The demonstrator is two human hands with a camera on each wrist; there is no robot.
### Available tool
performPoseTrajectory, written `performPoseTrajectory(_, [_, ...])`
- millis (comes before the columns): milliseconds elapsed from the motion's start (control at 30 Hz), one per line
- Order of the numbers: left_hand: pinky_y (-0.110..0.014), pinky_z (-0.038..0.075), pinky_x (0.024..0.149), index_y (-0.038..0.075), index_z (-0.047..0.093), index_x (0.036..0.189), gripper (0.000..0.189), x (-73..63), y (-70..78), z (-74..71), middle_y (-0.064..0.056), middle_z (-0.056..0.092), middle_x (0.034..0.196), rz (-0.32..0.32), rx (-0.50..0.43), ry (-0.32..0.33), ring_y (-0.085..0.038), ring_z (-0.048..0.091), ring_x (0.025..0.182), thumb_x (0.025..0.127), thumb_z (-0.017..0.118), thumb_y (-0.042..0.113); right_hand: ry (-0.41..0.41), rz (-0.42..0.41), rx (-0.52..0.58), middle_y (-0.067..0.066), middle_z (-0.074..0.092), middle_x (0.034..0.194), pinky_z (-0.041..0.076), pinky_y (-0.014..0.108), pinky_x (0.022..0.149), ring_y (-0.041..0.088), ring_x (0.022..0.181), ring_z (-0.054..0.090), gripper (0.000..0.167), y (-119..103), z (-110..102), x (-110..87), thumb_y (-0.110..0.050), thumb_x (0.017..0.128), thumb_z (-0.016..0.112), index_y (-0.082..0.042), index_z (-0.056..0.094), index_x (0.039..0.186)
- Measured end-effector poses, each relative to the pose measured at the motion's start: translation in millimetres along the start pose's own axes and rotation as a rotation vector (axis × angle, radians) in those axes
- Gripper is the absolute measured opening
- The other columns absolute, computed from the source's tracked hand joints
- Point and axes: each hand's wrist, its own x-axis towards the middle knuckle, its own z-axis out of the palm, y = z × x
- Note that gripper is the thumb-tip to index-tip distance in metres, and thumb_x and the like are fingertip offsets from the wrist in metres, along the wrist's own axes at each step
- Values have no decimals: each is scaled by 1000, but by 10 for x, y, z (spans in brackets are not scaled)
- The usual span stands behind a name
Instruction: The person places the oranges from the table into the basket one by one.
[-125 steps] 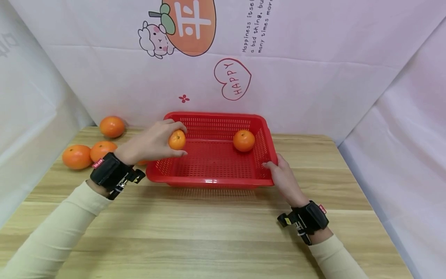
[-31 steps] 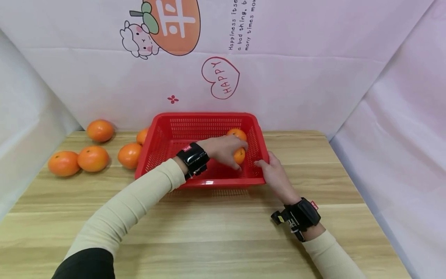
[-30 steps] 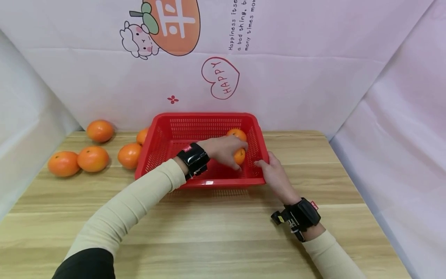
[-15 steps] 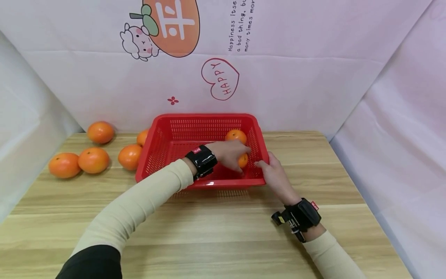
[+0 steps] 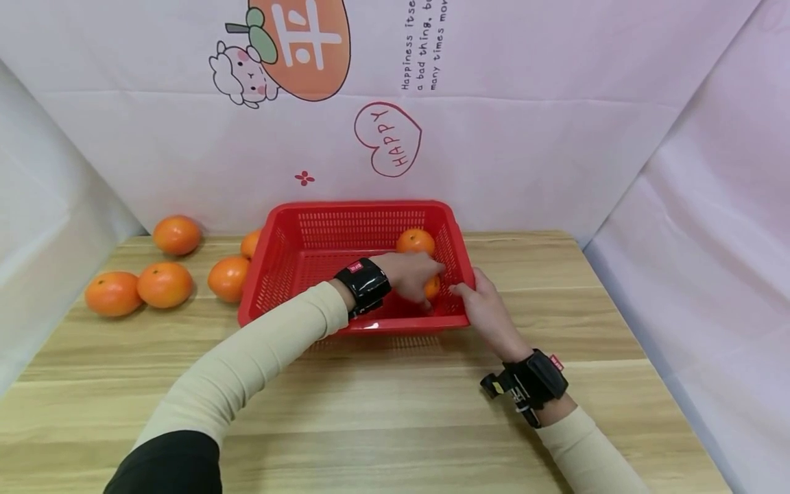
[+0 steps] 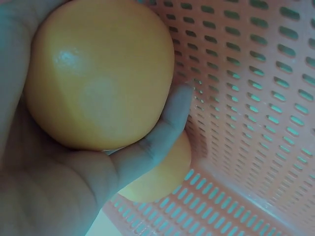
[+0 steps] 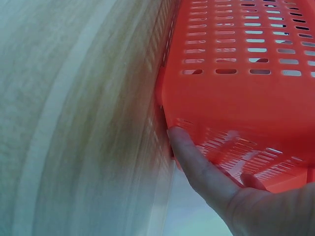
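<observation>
In the head view my left hand (image 5: 412, 274) reaches into the red basket (image 5: 382, 322) near its right end and holds an orange (image 5: 433, 287). The left wrist view shows that orange (image 6: 103, 73) cradled between curled fingers and thumb, close to the slotted wall. A second orange (image 5: 416, 241) sits in the basket just behind the hand; in the left wrist view an orange (image 6: 162, 177) shows partly below the thumb. My right hand (image 5: 490, 312) grips the basket's right rim, thumb inside. Seen from the right wrist, its fingers (image 7: 197, 164) lie against the basket's outside (image 7: 236, 103).
Left of the basket, several loose oranges (image 5: 165, 284) lie on the wooden table (image 5: 382, 418). One orange (image 5: 251, 243) is partly hidden by the basket's left wall. A white printed cloth (image 5: 506, 151) stands behind and along both sides.
My left hand has carried the orange from the basket's left side to its right end, moving slightly lower and further right lately. The right hand has kept its grip on the rim.
</observation>
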Motion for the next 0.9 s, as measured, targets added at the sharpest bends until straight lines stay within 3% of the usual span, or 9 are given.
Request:
performPoseTrajectory(400, [-29, 57, 81, 10, 50, 146, 73, 0, 40, 2, -1, 65, 104, -36, 22, -19, -18, 62, 90, 91, 80, 47, 4, -16, -2, 17, 53, 150, 56, 49, 108, 36, 127, 62, 51, -5, 2, -21, -18, 108, 45, -10, 36, 157])
performPoseTrajectory(633, [-28, 56, 81, 10, 46, 151, 81, -57, 57, -45, -1, 65, 101, -31, 1, -29, -17, 63, 87, 91, 79, 52, 13, -11, -4, 16, 53, 151, 54, 48, 109, 34, 128, 61, 51, -14, -14, -18, -19, 108, 44, -10, 37, 158])
performPoseTrajectory(900, [-32, 58, 93, 10, 48, 150, 77, -99, 51, -101, -1, 67, 107, -29, -24, -36, -16, 63, 95, 93, 76, 53, 13, -9, -20, 16, 53, 153, 55, 44, 107, 32, 128, 61, 50, -30, -4, -21, -19, 108, 43, -9, 37, 157])
